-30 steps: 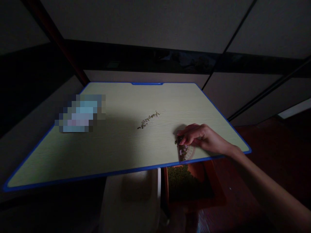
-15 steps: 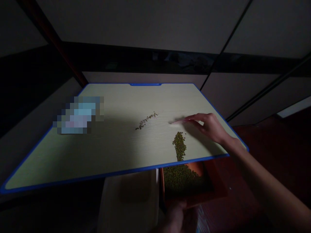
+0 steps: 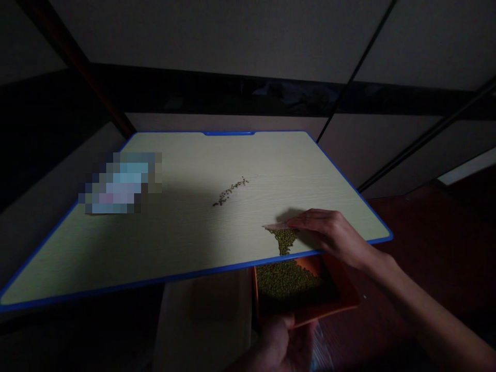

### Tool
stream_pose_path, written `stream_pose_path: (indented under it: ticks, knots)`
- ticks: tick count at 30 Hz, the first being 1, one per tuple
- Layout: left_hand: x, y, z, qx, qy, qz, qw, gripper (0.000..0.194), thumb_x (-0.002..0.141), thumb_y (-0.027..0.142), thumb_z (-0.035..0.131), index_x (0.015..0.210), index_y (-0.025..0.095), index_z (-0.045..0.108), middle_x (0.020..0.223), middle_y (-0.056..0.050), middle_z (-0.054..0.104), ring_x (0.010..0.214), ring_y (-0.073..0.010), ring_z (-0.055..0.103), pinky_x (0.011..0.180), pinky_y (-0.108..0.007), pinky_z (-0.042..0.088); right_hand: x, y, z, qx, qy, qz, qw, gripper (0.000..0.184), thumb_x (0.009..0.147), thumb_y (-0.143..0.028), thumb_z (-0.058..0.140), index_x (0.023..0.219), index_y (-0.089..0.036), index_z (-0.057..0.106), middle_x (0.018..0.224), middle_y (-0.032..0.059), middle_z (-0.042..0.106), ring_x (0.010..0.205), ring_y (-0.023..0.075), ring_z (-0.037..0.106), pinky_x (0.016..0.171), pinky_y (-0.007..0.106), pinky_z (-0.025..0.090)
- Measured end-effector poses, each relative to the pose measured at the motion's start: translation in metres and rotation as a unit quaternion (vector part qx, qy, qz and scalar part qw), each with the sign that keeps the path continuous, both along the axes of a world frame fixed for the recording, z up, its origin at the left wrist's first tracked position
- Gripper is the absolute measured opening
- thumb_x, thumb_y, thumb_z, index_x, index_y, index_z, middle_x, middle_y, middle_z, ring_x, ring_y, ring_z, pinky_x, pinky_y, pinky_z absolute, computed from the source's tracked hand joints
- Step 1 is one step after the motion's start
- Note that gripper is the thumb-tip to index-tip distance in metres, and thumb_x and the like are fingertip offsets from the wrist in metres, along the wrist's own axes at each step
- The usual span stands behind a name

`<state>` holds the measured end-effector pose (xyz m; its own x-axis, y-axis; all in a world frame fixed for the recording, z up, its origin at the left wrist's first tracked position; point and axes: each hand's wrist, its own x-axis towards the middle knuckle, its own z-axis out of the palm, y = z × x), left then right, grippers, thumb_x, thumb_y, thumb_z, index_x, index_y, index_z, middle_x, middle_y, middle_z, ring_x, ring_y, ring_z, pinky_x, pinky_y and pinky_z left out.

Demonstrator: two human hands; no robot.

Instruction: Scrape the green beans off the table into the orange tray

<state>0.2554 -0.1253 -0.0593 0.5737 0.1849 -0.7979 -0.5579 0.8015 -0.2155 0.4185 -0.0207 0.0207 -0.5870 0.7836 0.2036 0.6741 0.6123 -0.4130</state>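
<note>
My right hand point(image 3: 329, 230) pinches a thin, pale, flat card-like piece point(image 3: 276, 226), its exact kind unclear. The piece stands against the far end of a small heap of green beans, apparently mung beans point(image 3: 285, 240), on a pale board table point(image 3: 155, 237) with a blue rim. Below the near edge, my left hand point(image 3: 277, 338) grips the front rim of an orange square container point(image 3: 344, 305). Many more beans point(image 3: 287, 281) lie inside it, and its back part is under the table edge. Farther back on the board is a thin line of dark bits point(image 3: 228, 192).
A blurred-out flat packet point(image 3: 124, 183) lies at the board's left side. Under the near edge, left of the orange container, stands a pale box or bin point(image 3: 205, 330). Cabinet panels point(image 3: 217, 31) rise behind the table, and a reddish floor point(image 3: 418, 227) shows at right.
My right hand has moved toward the near edge with the flat piece, which now meets the bean heap. The heap is shorter. My left hand and the container have stayed about in place.
</note>
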Motion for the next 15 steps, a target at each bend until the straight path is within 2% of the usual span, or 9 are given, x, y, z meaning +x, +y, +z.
stream_pose_path:
  ticks: [6, 12, 15]
  knots:
    - [0.003, 0.007, 0.012, -0.027, 0.046, -0.017, 0.998, 0.020, 0.083, 0.014, 0.043, 0.101, 0.005, 0.045, 0.089, -0.007, 0.054, 0.077, -0.0094, 0.056, 0.060, -0.014, 0.052, -0.002, -0.013, 0.002, -0.017, 0.003, 0.016, 1.000, 0.044, 0.079, -0.004, 0.038, 0.112, -0.017, 0.063, 0.110, 0.0064, 0.066, 0.100, 0.0230, 0.060, 0.085, 0.039, 0.049]
    - [0.005, 0.012, 0.031, -0.020, 0.065, -0.027, 0.997, 0.016, 0.083, 0.013, 0.044, 0.096, 0.004, 0.047, 0.086, -0.006, 0.055, 0.073, -0.0083, 0.056, 0.056, -0.012, 0.050, -0.002, -0.019, 0.005, -0.027, 0.017, 0.032, 0.999, 0.041, 0.082, -0.006, 0.038, 0.110, -0.019, 0.065, 0.109, 0.0062, 0.067, 0.100, 0.0220, 0.061, 0.085, 0.038, 0.049]
    - [0.005, 0.014, 0.035, -0.034, 0.087, -0.031, 0.995, 0.015, 0.084, 0.013, 0.042, 0.095, 0.004, 0.047, 0.083, -0.005, 0.054, 0.070, -0.0071, 0.055, 0.054, -0.010, 0.048, -0.002, -0.021, 0.005, -0.033, 0.018, 0.033, 0.999, 0.041, 0.082, -0.006, 0.037, 0.109, -0.016, 0.065, 0.108, 0.0085, 0.067, 0.098, 0.0230, 0.062, 0.083, 0.038, 0.050]
